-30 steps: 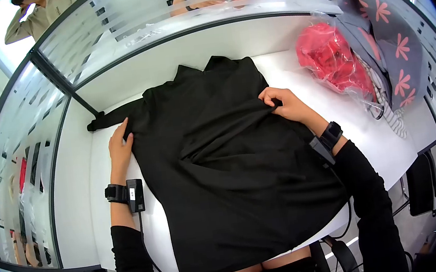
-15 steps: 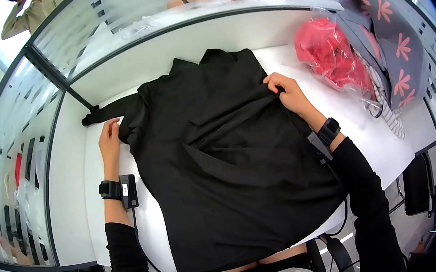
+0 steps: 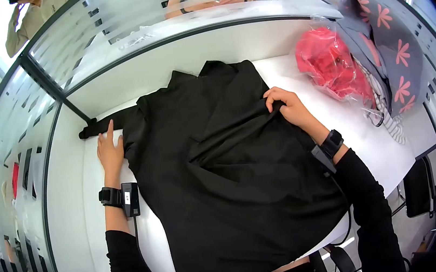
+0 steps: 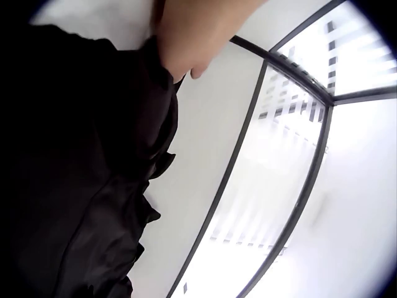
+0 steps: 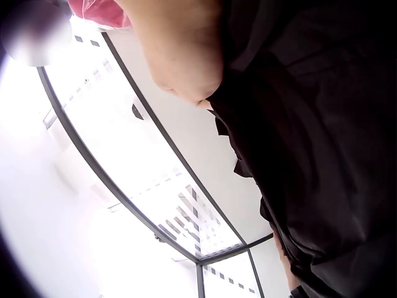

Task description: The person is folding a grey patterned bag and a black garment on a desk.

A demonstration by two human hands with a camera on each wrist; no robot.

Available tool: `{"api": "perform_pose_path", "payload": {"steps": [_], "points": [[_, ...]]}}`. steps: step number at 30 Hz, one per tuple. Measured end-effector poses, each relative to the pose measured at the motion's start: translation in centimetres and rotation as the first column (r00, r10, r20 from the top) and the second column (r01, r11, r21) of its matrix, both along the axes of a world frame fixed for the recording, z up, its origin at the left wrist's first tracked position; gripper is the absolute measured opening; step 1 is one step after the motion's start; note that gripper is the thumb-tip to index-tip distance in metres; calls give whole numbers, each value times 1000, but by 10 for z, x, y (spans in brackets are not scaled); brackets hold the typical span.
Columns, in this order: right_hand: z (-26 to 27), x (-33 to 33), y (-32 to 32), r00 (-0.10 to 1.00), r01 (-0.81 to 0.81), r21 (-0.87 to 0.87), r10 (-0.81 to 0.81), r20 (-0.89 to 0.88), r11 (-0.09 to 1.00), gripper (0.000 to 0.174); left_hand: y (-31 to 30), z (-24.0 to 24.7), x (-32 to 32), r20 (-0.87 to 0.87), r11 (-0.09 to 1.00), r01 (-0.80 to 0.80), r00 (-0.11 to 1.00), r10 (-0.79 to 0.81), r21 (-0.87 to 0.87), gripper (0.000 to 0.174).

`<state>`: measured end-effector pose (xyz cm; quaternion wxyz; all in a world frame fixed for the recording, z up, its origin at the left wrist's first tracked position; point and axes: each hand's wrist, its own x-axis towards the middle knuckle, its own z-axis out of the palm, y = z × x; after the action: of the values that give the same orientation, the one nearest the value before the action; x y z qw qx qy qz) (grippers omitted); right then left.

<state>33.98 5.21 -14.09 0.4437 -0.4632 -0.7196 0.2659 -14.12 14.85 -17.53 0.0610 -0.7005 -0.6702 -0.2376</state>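
Observation:
A black long-sleeved shirt (image 3: pixel 219 190) lies spread over the table, its collar toward the back panel and its hem at the near edge. One sleeve (image 3: pixel 105 124) stretches out to the left, toward the corner post. My left hand (image 3: pixel 110 152) rests at that sleeve by the shoulder, fingers spread and the index finger laid across the cloth. At the shirt's right side my right hand (image 3: pixel 289 108) pinches the fabric with curled fingers, and creases run from there to the middle. The right wrist view shows that hand (image 5: pixel 186 53) against the dark cloth, its fingertips hidden.
A clear plastic bag with red contents (image 3: pixel 326 63) stands at the back right. Beside it, a grey cloth with pink flowers (image 3: pixel 381 50) hangs over the partition, above a striped cloth (image 3: pixel 394 128). Low panels (image 3: pixel 175 54) close off the back and left. People sit or stand beyond.
My left hand has gone from the shirt's left edge outward to the sleeve and spread its fingers there. Cloth bunched at the shoulder half a second ago lies flatter. My right hand keeps its pinch.

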Motion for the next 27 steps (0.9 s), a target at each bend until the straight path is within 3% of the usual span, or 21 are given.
{"api": "perform_pose_path", "payload": {"steps": [4, 8, 21, 25, 27], "points": [[-2, -1, -1, 1000, -1, -26, 1, 1, 1000, 30, 7, -4, -2, -49, 989, -149, 988, 149, -6, 58], [1, -2, -1, 1000, 10, 0, -10, -2, 1000, 30, 8, -2, -3, -86, 985, -167, 983, 163, -39, 48], [4, 0, 2, 1000, -16, -43, 15, -27, 999, 29, 9, -4, -6, 116, 992, -31, 993, 16, 125, 38], [-1, 3, 5, 999, -25, 2, 25, -36, 1000, 30, 11, -3, -8, 358, 963, -16, 930, -84, 269, 37], [-2, 3, 3, 998, -35, -2, 35, -58, 999, 31, 12, -1, -7, 536, 962, -26, 834, -130, 272, 40]]}}
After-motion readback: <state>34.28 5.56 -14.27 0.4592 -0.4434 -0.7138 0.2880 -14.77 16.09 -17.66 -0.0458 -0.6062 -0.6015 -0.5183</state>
